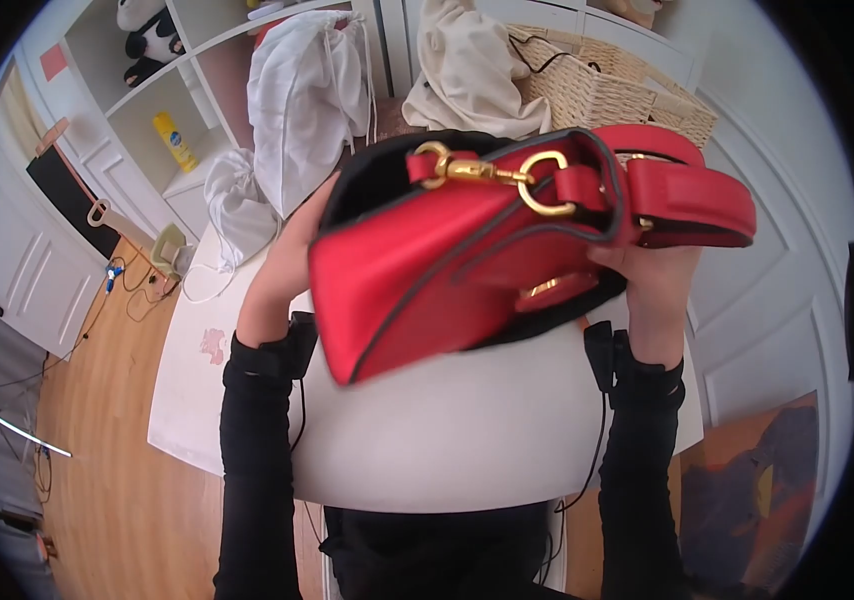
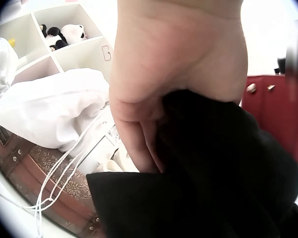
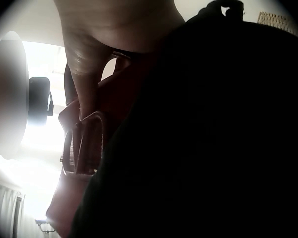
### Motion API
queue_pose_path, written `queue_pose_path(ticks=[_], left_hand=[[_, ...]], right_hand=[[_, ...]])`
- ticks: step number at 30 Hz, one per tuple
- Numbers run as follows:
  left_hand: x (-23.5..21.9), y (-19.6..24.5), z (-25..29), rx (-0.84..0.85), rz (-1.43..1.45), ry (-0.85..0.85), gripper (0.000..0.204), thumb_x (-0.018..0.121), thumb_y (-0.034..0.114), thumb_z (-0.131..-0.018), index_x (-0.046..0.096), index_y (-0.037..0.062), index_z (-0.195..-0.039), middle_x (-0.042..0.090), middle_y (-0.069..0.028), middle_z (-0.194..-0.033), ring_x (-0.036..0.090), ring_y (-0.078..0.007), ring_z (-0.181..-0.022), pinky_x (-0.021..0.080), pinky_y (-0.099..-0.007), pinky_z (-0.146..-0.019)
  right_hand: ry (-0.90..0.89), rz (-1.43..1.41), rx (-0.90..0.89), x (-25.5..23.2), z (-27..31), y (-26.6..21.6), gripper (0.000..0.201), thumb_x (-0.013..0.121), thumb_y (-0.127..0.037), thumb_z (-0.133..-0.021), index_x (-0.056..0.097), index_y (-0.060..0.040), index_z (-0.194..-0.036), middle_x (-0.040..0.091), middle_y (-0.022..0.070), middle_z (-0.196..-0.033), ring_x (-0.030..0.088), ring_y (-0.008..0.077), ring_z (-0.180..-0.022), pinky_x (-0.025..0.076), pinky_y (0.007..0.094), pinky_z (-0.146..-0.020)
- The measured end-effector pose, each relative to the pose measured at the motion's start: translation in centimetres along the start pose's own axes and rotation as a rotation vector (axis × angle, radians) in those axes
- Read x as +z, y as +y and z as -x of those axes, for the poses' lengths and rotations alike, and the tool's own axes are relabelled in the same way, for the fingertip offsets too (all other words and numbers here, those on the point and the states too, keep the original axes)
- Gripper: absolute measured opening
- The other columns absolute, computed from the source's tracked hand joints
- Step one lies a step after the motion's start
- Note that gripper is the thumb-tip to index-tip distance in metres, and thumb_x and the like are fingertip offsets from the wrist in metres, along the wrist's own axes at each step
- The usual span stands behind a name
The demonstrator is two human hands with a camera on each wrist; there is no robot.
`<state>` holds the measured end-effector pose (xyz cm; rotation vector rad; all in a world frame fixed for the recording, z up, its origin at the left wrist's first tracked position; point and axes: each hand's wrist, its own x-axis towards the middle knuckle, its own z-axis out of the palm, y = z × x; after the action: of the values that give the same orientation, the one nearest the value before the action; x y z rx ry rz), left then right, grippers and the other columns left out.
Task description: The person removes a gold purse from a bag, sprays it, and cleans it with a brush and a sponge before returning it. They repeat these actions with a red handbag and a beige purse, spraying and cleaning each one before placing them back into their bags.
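Note:
A red leather handbag (image 1: 417, 280) with gold hardware and a black lining is held up in the air over a white round table (image 1: 427, 440), tilted on its side. My left hand (image 1: 287, 270) grips its left end, fingers curled into the black lining (image 2: 223, 168). My right hand (image 1: 652, 280) grips the right end below the red strap (image 1: 692, 195). In the right wrist view the bag's dark side (image 3: 213, 139) fills the frame, and the fingers (image 3: 89, 74) lie by a metal buckle (image 3: 87, 144).
White dust bags (image 1: 307, 95) and a cream cloth bag (image 1: 472, 70) stand behind the table, beside a wicker basket (image 1: 607, 85). White shelving (image 1: 147, 120) with a yellow bottle (image 1: 175, 140) and a panda toy (image 1: 152, 40) is at left. Cables lie on the wooden floor (image 1: 117, 420).

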<state>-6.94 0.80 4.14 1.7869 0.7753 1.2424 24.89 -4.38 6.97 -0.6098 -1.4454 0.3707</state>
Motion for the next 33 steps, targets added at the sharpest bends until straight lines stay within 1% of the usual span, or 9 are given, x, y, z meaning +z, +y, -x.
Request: queue_pose_path(ticks=[10,14,18,22,25,27,28,29,33], left_hand=[[-4.9,-6.8,-2.7,0.135,-0.671,0.315,0.037,0.058,0.003,-0.082,0.058,0.0069,-0.118,0.065,-0.0120,-0.080,0.063,-0.0210,-0.069,0.049,-0.0364,-0.066],[-2.2,-4.6,-1.6,-0.308,-0.434,0.067,0.035,0.059,0.006,-0.083,0.058,0.0067,-0.117,0.062,-0.0100,-0.079,0.062,-0.0166,-0.071,0.048,-0.0303,-0.061],[-1.8,-6.4,-1.0,-0.356,-0.811,-0.430,0.041,0.062,0.025,-0.086,0.060,0.0062,-0.122,0.067,-0.0227,-0.107,0.063,-0.0397,-0.103,0.048,-0.0430,-0.090],[-9.1,-13.6,-1.3,-0.299,-0.793,0.016,0.036,0.058,0.020,-0.087,0.062,0.0065,-0.120,0.068,-0.0212,-0.105,0.065,-0.0341,-0.103,0.049,-0.0431,-0.089],[-10.5,-7.2,-1.5,-0.474,-0.673,0.548,0.034,0.057,0.013,-0.088,0.059,0.0068,-0.121,0.068,-0.0186,-0.095,0.068,-0.0269,-0.089,0.056,-0.0406,-0.070],[-11.8,-5.8,-0.9,-0.290,-0.581,0.778,0.037,0.057,0.010,-0.089,0.055,0.0080,-0.126,0.064,-0.0173,-0.095,0.068,-0.0255,-0.078,0.055,-0.0376,-0.056],[-12.9,-6.5,-0.9,-0.208,-0.466,0.809,0.045,0.061,0.012,-0.090,0.050,0.0084,-0.133,0.061,-0.0165,-0.105,0.066,-0.0269,-0.085,0.055,-0.0365,-0.069],[-13.1,-7.1,-1.0,-0.129,-0.510,0.716,0.047,0.063,0.014,-0.090,0.049,0.0081,-0.134,0.059,-0.0168,-0.110,0.065,-0.0270,-0.091,0.054,-0.0362,-0.073],[-8.0,-2.9,-0.8,0.005,-0.810,0.394,0.061,0.069,0.028,-0.089,0.045,0.0057,-0.140,0.045,-0.0199,-0.134,0.046,-0.0302,-0.127,0.040,-0.0379,-0.104]], right_hand=[[0.354,-0.306,0.059,0.6,-0.3,-2.7,0.048,0.066,-0.006,-0.091,0.047,-0.0001,-0.134,0.059,0.0085,-0.125,0.057,0.0214,-0.115,0.040,0.0370,-0.105],[0.557,-0.335,0.060,2.1,-0.7,-3.4,0.029,0.060,-0.009,-0.097,0.055,0.0011,-0.123,0.063,0.0081,-0.116,0.060,0.0183,-0.107,0.043,0.0355,-0.100],[0.534,-0.334,0.094,-0.7,0.3,-3.1,0.030,0.048,-0.024,-0.104,0.057,0.0002,-0.119,0.062,0.0089,-0.112,0.059,0.0193,-0.103,0.045,0.0384,-0.098],[0.390,-0.457,-0.020,-5.1,1.3,-4.1,0.034,0.058,-0.015,-0.098,0.055,0.0001,-0.128,0.064,0.0114,-0.120,0.061,0.0195,-0.109,0.046,0.0373,-0.098],[0.559,-0.159,0.058,-3.3,0.0,-5.5,0.045,0.058,-0.013,-0.096,0.045,-0.0024,-0.138,0.055,0.0100,-0.131,0.051,0.0250,-0.125,0.044,0.0420,-0.104],[0.247,-0.023,0.143,-2.1,0.2,-5.4,0.060,0.067,-0.006,-0.083,0.043,-0.0006,-0.139,0.056,0.0121,-0.129,0.056,0.0248,-0.120,0.046,0.0388,-0.101],[0.019,0.042,0.187,-1.0,0.0,-5.7,0.060,0.071,-0.004,-0.079,0.048,0.0004,-0.134,0.060,0.0123,-0.123,0.061,0.0242,-0.113,0.048,0.0370,-0.097],[0.034,0.083,0.220,0.2,0.1,-4.6,0.067,0.084,0.005,-0.062,0.054,0.0030,-0.121,0.065,0.0109,-0.111,0.067,0.0206,-0.098,0.057,0.0336,-0.085],[-0.393,0.326,0.118,5.7,1.7,-2.1,0.062,0.089,-0.013,-0.057,0.062,-0.0118,-0.113,0.071,0.0129,-0.091,0.072,0.0248,-0.082,0.057,0.0348,-0.073]])
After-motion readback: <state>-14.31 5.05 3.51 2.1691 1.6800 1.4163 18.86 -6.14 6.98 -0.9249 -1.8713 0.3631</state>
